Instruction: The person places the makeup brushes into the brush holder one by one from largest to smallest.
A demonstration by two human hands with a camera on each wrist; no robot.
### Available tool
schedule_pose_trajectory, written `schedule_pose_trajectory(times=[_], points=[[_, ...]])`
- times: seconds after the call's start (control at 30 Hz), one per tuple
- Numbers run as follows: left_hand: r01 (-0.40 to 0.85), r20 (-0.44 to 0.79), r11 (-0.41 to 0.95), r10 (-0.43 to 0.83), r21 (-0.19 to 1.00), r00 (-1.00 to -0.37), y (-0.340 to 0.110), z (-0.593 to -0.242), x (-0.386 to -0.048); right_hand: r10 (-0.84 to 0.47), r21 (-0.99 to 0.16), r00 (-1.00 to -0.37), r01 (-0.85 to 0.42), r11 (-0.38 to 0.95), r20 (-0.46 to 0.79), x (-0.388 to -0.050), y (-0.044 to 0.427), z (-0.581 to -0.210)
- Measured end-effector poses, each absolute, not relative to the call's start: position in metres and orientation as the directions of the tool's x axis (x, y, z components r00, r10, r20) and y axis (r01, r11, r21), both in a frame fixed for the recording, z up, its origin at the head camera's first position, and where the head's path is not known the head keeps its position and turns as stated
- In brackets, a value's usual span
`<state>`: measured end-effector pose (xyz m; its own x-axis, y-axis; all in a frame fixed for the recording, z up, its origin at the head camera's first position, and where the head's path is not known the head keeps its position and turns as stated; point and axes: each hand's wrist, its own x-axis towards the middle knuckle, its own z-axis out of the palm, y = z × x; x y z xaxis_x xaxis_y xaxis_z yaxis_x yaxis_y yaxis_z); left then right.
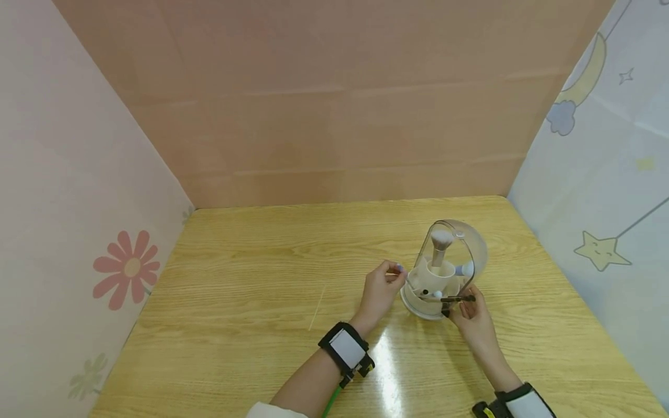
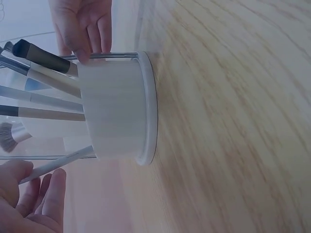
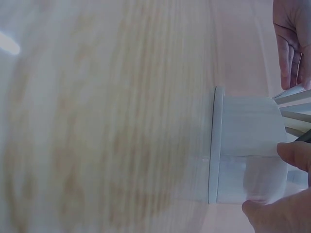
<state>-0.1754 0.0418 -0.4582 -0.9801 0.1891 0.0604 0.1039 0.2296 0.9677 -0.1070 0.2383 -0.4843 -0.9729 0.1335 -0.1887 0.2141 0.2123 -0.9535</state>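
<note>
A white round makeup brush holder (image 1: 422,306) with a clear domed cover (image 1: 479,255) stands upright on the table, toward the right. Several brushes lean in it, among them a fluffy-headed brush (image 1: 441,239) and a dark-tipped brush (image 2: 43,59). My left hand (image 1: 383,288) is at its left side, pinching a slim white stick-like tool (image 2: 60,162) between thumb and fingers; its lower end is inside the holder's rim and its tip is partly hidden by the fingers. On the opposite side my right hand (image 1: 477,325) grips the holder's wall, thumb at the rim.
A thin pale strip (image 1: 316,307) lies on the wooden table (image 1: 251,255) left of the left hand. A brown backdrop (image 1: 340,116) rises behind the table, with printed panels at both sides. Glare shows near the front.
</note>
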Motion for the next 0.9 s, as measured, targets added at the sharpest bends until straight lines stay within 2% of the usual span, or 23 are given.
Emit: schedule_pose_trajectory(times=[0.43,0.67,0.8,0.9], points=[[0.069,0.029,0.220,0.180,0.973,-0.983,0.036,-0.460,-0.177,0.144,-0.965,-0.977,0.186,0.187,-0.161,-0.108,0.237,-0.486],[0.100,0.059,0.240,0.171,0.966,-0.984,0.029,-0.460,-0.180,0.154,-0.978,-0.979,0.156,0.141,-0.134,-0.109,0.234,-0.489],[0.111,0.063,0.261,0.184,0.959,-0.981,0.023,-0.462,-0.181,0.155,-0.977,-0.977,0.167,0.136,-0.145,-0.107,0.234,-0.487],[0.119,0.061,0.291,0.202,0.949,-0.977,0.017,-0.464,-0.182,0.150,-0.955,-0.969,0.223,0.194,-0.196,-0.104,0.234,-0.484]])
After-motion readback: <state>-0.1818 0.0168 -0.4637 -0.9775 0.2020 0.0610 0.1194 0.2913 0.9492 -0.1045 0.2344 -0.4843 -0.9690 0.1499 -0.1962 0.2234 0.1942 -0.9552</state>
